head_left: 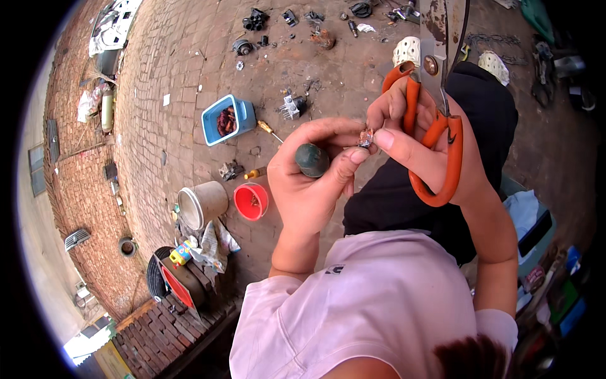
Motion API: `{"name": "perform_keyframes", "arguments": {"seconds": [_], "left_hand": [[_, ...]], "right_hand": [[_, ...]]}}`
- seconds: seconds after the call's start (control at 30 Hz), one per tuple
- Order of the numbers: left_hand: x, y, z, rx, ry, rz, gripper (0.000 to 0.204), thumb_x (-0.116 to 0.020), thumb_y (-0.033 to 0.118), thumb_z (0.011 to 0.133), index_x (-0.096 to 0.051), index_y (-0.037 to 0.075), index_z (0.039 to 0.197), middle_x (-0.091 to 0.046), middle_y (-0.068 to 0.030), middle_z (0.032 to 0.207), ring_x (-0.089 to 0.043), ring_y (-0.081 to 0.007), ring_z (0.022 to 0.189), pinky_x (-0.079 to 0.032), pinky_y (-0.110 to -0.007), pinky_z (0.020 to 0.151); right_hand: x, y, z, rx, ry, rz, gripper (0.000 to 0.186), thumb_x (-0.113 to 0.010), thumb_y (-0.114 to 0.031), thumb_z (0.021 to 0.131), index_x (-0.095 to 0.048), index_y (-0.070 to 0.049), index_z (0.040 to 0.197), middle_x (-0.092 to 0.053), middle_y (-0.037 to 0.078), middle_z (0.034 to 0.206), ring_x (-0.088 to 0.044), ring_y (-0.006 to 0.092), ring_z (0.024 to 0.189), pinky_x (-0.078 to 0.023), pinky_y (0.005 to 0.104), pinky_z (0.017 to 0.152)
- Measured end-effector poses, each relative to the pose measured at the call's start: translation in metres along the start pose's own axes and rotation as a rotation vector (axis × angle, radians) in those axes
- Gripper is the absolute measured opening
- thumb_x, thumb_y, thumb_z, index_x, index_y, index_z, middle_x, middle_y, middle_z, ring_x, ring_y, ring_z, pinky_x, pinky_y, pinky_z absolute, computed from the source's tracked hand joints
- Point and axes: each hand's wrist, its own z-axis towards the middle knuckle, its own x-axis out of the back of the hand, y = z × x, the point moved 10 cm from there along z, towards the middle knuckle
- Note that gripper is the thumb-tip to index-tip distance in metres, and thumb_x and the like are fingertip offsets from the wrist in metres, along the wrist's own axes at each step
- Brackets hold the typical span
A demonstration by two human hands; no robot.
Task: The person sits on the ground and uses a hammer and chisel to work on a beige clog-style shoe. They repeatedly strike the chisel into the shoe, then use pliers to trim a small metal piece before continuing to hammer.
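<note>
Left hand [309, 180]: raised over the lap, fingers curled shut around a dark green rounded handle [312, 159], whose butt end shows between thumb and palm. Thumb and forefinger tips also pinch a small rusty-brown metal piece [365, 137].

Right hand [426, 142]: closed through the orange loops of a pair of scissors [435, 114], blades pointing away from the body and up toward the far edge of the yard. Its thumb and forefinger meet the same small piece, so both hands touch at that point.

Small metal piece: held in the air between the two hands, above the dark trousers [442, 189]; its exact shape is too small to tell.

Scissors: orange grips, worn and rust-spotted steel blades; whether the blades are parted cannot be told.

Clothing: pale pink shirt [372, 297], dark trousers, two light perforated shoes [407, 49] near the far edge of the brick paving.

Brick paving [177, 57], items on it:
- Blue rectangular tub [243, 114] with reddish-brown parts inside, left of the hands.
- Red round bowl [251, 201], just beside the left wrist.
- Off-white bucket [203, 204], next to the red bowl, on its left.
- Screwdriver with yellow handle [268, 128], beside the blue tub.
- Scattered dark metal parts [255, 20] along the far edge.
- Tyre [153, 278] with a red panel against it, near the low brick step at the near left corner.
</note>
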Motion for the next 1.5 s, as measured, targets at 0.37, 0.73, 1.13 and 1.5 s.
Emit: {"name": "perform_keyframes", "arguments": {"seconds": [0.37, 0.73, 1.13, 1.5], "left_hand": [[0.009, 0.012, -0.008, -0.197, 0.036, 0.125, 0.015, -0.072, -0.010, 0.081, -0.067, -0.004, 0.094, -0.070, -0.0113, 0.092, -0.059, -0.0067, 0.064, -0.044, -0.018, 0.047], [0.008, -0.009, -0.001, -0.038, 0.011, -0.092, 0.011, -0.073, -0.006, 0.082, -0.067, -0.006, 0.090, -0.069, -0.0126, 0.084, -0.054, -0.0062, 0.052, -0.038, -0.018, 0.042], [0.022, -0.016, 0.005, 0.082, 0.125, -0.193, 0.021, -0.073, 0.002, 0.084, -0.064, -0.005, 0.102, -0.071, -0.0130, 0.085, -0.048, -0.0032, 0.047, -0.033, -0.017, 0.040], [0.027, 0.001, -0.001, -0.078, 0.232, 0.216, 0.013, -0.075, -0.002, 0.080, -0.070, -0.003, 0.092, -0.068, -0.0044, 0.078, -0.052, -0.0047, 0.055, -0.037, -0.019, 0.048]], "right_hand": [[-0.005, 0.014, 0.000, -0.154, 0.013, 0.142, 0.021, -0.073, -0.009, 0.084, -0.054, -0.002, 0.091, -0.063, 0.004, 0.086, -0.055, 0.0075, 0.076, -0.044, 0.0236, 0.068], [-0.009, 0.034, 0.000, -0.347, -0.029, 0.334, 0.020, -0.072, -0.016, 0.084, -0.057, -0.003, 0.080, -0.054, 0.002, 0.071, -0.051, 0.0097, 0.068, -0.038, 0.0263, 0.061], [0.012, 0.015, 0.003, -0.076, 0.153, -0.154, 0.025, -0.074, -0.012, 0.086, -0.053, -0.003, 0.094, -0.058, 0.000, 0.081, -0.049, 0.0028, 0.066, -0.042, 0.0195, 0.061], [-0.007, -0.003, 0.010, -0.015, 0.107, -0.127, 0.023, -0.069, 0.000, 0.085, -0.047, -0.006, 0.089, -0.064, 0.008, 0.095, -0.051, 0.0042, 0.074, -0.042, 0.0195, 0.067]]}}
